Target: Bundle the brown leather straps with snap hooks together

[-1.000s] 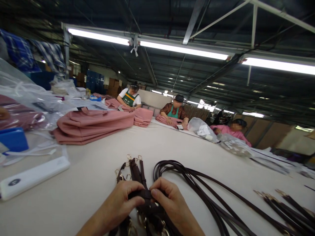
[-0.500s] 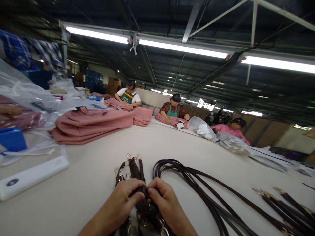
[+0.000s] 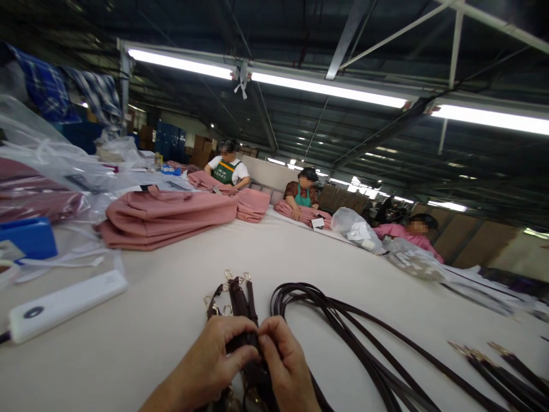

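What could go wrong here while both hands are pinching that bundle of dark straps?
The left hand and right hand pinch one strap bundle; its loose metal clips could snag each other. The looped straps lie right beside it, so a pull might tangle them. The white power bank sits apart, likely safe.

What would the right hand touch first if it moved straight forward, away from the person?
Probably the strap ends with metal clasps just beyond the right hand; past them is bare table. Depth is uncertain.
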`<state>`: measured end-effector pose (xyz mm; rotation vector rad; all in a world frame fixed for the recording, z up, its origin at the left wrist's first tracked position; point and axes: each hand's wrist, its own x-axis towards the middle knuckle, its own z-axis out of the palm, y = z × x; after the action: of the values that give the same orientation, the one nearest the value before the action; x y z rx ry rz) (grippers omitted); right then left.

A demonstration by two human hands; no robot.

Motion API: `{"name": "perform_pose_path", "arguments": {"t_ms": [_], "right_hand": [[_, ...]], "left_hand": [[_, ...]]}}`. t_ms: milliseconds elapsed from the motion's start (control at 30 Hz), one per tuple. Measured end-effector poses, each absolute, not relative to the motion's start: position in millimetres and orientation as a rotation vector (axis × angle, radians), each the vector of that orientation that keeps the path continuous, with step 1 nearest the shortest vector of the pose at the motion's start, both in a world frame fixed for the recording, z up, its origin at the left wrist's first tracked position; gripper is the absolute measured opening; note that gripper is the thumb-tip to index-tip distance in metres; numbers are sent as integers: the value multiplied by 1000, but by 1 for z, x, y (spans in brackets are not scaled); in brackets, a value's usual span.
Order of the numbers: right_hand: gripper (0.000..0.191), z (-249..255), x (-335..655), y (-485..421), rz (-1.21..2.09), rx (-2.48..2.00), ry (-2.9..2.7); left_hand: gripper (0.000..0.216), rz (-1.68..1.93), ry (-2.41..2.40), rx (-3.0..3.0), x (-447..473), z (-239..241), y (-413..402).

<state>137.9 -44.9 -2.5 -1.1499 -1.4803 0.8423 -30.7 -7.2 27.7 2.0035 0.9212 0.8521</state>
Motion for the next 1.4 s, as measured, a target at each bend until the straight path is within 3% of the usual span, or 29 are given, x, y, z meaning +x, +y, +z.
{"name": "perform_pose_path", "arguments": {"t_ms": [333,467,567,833,967,1133,1200,1300,1400], "right_hand": [[38,38,162,-47,1088,-1191,-1413],[55,30,171,-47,1500,-1104,-1435],[53,18,168,-44,1630,-997,-1418],[35,28,157,-44,1342,-1237,-1596],[40,28,151,-44,1317,-1288,-1619],[44,19,141,-43,877,-1453,-1656],[45,22,146,-44,1002,-1416,-1646],[50,28,164,-48,1457,-1188,-1590],[42,29,178,-47,1648,-1059,-1539]], "left_hand": [[27,970,720,1729,-34,24,9],[29,927,671,1764,-42,26,13],[31,890,647,1722,-45,26,14],[30,772,681,1744,-45,31,10],[32,768,708,1834,-44,28,8],[30,739,811,1973,-39,26,7],[31,717,789,1927,-39,27,7],[29,620,760,1829,-42,32,8],[17,544,753,1803,-49,35,11]]}}
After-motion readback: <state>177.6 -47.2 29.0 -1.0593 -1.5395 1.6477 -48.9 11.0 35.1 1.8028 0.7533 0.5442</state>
